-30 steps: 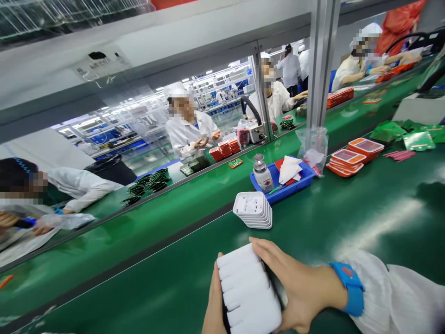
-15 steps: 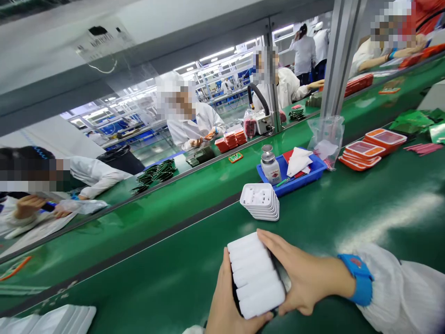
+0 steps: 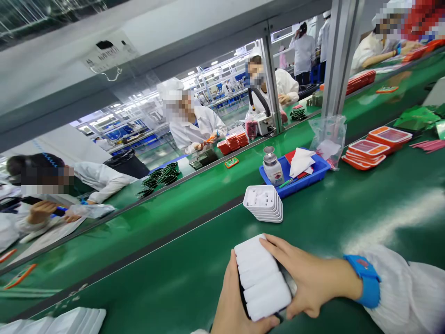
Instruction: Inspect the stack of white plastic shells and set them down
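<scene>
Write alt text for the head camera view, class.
Two bare hands, left hand and right hand, grip a row of white foam blocks over a green conveyor belt. Behind sit stacked white trays and a blue bin.

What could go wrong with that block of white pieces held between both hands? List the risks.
1. The white block looks like several separate pieces pressed together; only the left hand and right hand squeeze it from the sides, so a slack grip might let the middle ones slip out.
2. The stack of white trays stands just beyond the block, so a forward push could knock it.
</scene>
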Motion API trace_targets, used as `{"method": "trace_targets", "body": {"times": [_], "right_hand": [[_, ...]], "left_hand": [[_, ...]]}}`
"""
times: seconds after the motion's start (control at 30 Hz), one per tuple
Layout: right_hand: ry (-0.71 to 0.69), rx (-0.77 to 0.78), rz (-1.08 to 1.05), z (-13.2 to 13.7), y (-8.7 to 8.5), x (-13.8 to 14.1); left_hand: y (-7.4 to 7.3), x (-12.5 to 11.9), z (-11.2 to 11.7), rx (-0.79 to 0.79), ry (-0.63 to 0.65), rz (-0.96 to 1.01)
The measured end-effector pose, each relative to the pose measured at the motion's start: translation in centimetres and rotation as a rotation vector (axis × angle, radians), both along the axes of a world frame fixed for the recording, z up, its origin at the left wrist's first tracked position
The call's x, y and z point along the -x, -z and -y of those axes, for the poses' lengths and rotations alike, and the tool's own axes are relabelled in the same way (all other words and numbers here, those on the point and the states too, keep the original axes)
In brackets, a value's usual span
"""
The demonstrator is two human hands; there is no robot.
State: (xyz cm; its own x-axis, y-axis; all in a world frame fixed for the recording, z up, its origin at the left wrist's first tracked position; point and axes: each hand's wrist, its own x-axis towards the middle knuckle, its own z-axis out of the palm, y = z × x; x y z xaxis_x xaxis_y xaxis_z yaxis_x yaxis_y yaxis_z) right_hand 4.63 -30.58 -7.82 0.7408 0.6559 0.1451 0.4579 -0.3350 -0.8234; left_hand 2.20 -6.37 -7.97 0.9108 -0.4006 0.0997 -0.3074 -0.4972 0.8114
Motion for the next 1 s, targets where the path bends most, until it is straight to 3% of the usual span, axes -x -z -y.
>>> {"method": "trace_targets", "body": {"times": [0.17,0.37,0.53,0.63,0.77,0.87,1.0], "right_hand": [[-0.016,0.070,-0.014,0.1,-0.5,0.0],[0.028,-0.023,0.044,0.0,-0.6,0.5],[0.067,-0.138,0.083,0.1,-0.2,0.7],[0.071,-0.222,0.089,0.0,-0.2,0.9],[0.104,-0.357,-0.047,-0.2,-0.8,1.3],[0.113,-0.404,-0.090,-0.2,-1.0,1.4],[0.040,-0.337,-0.021,0.0,-1.0,1.1]], "left_hand": [[-0.3,0.2,0.2,-0.050,0.011,0.006],[-1.3,0.5,1.0,-0.057,-0.037,0.072],[-1.5,0.6,1.0,0.066,-0.048,0.070],[-1.9,0.8,1.2,0.248,-0.017,-0.001],[-2.5,0.8,1.4,0.412,0.033,-0.092],[-2.7,0.7,1.5,0.406,0.008,-0.085],[-2.8,0.7,1.5,0.282,-0.058,-0.018]]}}
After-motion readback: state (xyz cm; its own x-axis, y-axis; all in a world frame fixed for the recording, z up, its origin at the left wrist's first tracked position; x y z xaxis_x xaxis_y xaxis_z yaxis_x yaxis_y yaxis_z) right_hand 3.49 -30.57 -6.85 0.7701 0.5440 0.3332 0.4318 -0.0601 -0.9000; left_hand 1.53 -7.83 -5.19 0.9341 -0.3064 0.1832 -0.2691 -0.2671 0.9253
